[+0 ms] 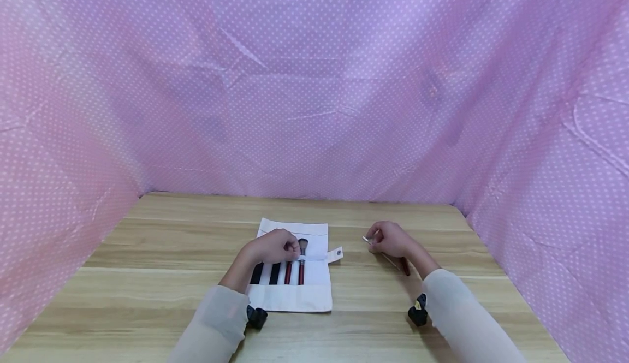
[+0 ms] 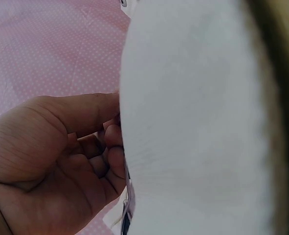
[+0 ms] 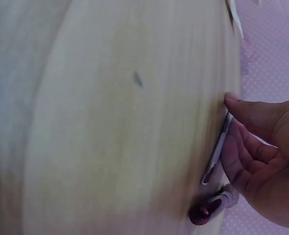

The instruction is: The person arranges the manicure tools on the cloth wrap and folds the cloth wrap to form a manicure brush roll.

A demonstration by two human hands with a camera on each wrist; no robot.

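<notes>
A white fabric brush roll lies unfolded, with dark handles in its slots and a makeup brush showing brown bristles. Over its middle is my left hand, fingers bent and close to a red brush handle. In the left wrist view the cloth hides its fingertips, so any hold is unclear. To the right of the roll, my right hand pinches a slim pale tool between thumb and fingers, low over the table. Below that hand lies a dark-red-ended handle.
A snap tab sticks out from the roll's right side. The wooden table reaches back to a pink dotted curtain on three sides. Both forearms wear black wrist cameras.
</notes>
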